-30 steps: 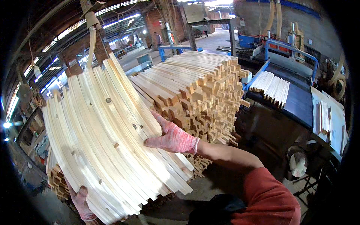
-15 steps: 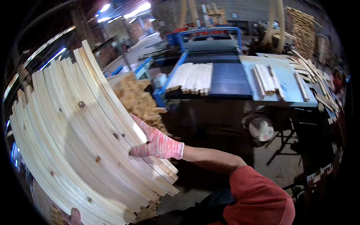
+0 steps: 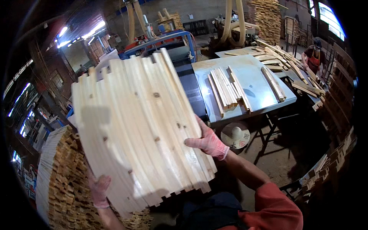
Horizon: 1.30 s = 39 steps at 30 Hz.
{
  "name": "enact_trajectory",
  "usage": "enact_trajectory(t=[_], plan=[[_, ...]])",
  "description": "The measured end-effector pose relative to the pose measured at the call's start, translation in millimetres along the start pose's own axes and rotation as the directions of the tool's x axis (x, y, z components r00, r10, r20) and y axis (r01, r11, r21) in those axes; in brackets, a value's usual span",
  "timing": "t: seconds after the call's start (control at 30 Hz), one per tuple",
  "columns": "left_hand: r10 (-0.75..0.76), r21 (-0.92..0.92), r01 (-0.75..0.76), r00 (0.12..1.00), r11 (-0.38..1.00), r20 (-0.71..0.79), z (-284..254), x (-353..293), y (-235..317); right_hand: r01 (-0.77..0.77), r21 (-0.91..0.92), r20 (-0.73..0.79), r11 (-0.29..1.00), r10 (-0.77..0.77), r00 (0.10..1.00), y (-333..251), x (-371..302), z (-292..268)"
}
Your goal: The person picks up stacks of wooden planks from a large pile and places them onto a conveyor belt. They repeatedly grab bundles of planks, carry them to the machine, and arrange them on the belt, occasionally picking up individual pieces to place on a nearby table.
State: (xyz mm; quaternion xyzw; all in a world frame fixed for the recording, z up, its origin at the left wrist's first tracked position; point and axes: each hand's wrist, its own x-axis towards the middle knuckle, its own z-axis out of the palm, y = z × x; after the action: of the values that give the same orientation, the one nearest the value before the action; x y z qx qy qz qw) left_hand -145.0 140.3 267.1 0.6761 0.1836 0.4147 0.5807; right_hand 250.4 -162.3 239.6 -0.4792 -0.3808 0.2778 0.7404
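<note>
I have the layer of pale wooden strips (image 3: 142, 126) tilted up in front of the body, near the stacked wood (image 3: 67, 180). My right hand (image 3: 210, 142) is curled round its right edge, thumb on the face; my left hand (image 3: 100, 188) grips the lower left edge, fingers partly hidden. I judge it heavy, stiff lengthwise but loose between strips, the smooth faces apt to slide, so I'd squeeze inward at both outer edges.

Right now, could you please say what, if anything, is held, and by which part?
A row of wooden strips, held by its two outer sides, between the left hand and right hand.
</note>
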Motion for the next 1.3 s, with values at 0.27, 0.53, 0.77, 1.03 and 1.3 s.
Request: enact_trajectory(t=[0.27, 0.53, 0.77, 1.03, 1.3], plan=[[-0.221, 0.054, 0.214, 0.934, 0.975, 0.28, 172.2, 169.9, -65.1, -0.061, 0.01, -0.268, 0.998, 0.061, 0.961, 51.1, 61.7, -109.6], [-0.417, -0.015, 0.488, 0.761, 0.873, 0.496, 223.0, 355.9, -271.2, -0.296, 0.07, -0.458, 0.953, 0.295, 0.839, 104.6, 192.3, -197.2], [-0.472, -0.022, 0.603, 0.646, 0.798, 0.6, 263.6, 430.7, -374.8, -0.646, -0.016, -0.637, 0.763, 0.49, 0.595, 169.4, 274.1, -247.5], [-0.636, 0.231, 0.595, 0.682, 0.77, 0.362, 300.9, 453.3, -399.8, -0.761, -0.051, -0.716, 0.646, 0.508, 0.479, 167.1, 332.9, -241.1], [-0.807, 0.942, -0.008, 0.512, 0.337, 0.293, 304.2, 523.3, -391.0, -0.646, -0.073, -0.554, 0.76, 0.508, 0.659, 194.2, 349.1, -289.8]])
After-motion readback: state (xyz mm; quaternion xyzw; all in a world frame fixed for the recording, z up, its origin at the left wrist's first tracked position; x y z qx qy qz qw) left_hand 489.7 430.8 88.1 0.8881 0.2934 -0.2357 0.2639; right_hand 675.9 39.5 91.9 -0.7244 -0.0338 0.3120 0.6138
